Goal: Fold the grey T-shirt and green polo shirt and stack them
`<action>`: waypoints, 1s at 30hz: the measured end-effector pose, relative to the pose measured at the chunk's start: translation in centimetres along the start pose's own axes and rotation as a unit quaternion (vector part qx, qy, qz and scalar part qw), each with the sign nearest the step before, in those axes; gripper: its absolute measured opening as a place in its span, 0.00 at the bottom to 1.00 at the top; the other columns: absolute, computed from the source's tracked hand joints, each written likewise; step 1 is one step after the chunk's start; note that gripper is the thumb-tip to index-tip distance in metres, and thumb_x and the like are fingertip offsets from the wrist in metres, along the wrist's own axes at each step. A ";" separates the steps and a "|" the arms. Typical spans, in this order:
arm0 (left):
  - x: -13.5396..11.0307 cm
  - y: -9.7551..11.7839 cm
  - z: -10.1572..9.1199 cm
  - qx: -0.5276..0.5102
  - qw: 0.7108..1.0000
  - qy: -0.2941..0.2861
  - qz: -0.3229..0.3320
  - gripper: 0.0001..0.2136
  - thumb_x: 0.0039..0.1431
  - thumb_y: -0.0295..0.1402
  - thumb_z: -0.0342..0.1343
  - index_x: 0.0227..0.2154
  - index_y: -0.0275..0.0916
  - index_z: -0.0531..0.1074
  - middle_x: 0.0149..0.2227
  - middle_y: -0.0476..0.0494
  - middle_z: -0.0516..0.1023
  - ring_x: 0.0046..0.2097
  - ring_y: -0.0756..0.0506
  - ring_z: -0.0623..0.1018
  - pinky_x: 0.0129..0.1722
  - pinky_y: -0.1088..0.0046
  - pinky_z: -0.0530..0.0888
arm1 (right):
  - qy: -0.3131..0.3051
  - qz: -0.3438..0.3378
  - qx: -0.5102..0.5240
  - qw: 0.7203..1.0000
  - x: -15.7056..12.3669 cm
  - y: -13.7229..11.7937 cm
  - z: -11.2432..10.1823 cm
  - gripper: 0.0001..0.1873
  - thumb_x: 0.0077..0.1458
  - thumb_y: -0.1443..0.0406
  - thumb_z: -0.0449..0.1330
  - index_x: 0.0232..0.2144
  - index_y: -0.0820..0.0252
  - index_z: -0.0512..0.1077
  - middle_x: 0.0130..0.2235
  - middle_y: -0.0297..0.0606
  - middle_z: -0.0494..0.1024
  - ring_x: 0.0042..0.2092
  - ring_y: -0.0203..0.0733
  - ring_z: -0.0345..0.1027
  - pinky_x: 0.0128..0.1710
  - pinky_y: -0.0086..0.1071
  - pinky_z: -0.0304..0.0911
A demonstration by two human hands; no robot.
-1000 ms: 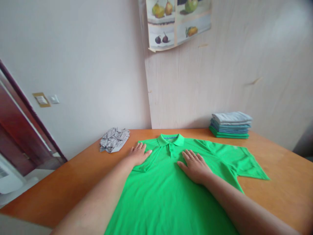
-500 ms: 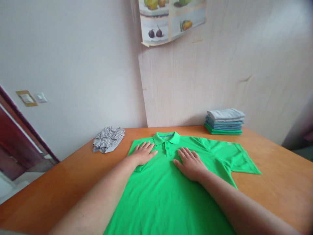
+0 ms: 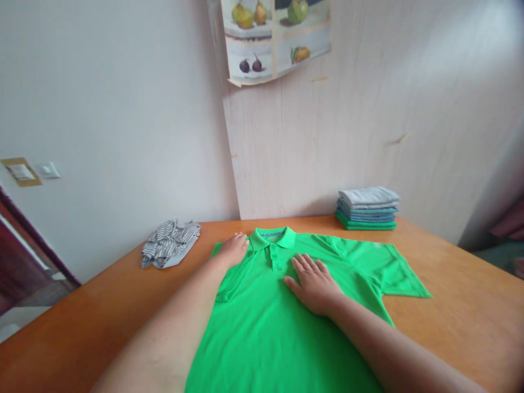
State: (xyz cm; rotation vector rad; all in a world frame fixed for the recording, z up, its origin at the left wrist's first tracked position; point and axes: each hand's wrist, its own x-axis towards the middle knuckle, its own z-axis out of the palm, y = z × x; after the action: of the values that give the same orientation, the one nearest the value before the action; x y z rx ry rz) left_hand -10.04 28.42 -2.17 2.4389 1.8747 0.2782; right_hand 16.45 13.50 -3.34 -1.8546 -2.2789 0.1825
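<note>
A bright green polo shirt (image 3: 286, 327) lies front side up on the table, its collar (image 3: 272, 238) pointing to the wall. My right hand (image 3: 314, 284) rests flat on the chest, right of the button placket, fingers stretched out. On the shirt's left shoulder, close beside the collar, lies my left hand (image 3: 234, 250); its fingers are extended and its thumb is hidden. Below that hand the cloth is creased, and my forearm covers part of the left side. The right sleeve (image 3: 393, 270) is spread out to the side.
A crumpled striped cloth (image 3: 170, 243) sits at the back left of the orange wooden table (image 3: 458, 322). Against the wall at the back right stands a stack of folded clothes (image 3: 367, 208), grey, blue and green. A fruit picture (image 3: 272, 41) hangs above.
My left hand has slid away from me, from the upper chest to the shoulder beside the collar, and creases show below it. My right hand stays flat on the chest. The view has shifted slightly.
</note>
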 end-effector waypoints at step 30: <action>1.4 8.6 1.8 0.031 0.995 -0.087 0.047 0.38 0.63 0.59 0.26 0.70 0.42 0.46 0.72 0.43 0.41 0.72 0.36 0.42 0.66 0.42 0.43 | 0.006 -0.001 0.037 0.999 0.0 -0.2 -0.1 0.42 0.64 0.43 0.39 0.69 0.63 0.50 0.71 0.46 0.46 0.72 0.53 0.33 0.68 0.54 0.30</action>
State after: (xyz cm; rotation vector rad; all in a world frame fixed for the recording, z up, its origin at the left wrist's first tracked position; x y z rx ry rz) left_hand -1.18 27.59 -2.47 2.5034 1.7256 0.0102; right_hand 16.28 13.42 -3.18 -1.8112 -2.2357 0.2514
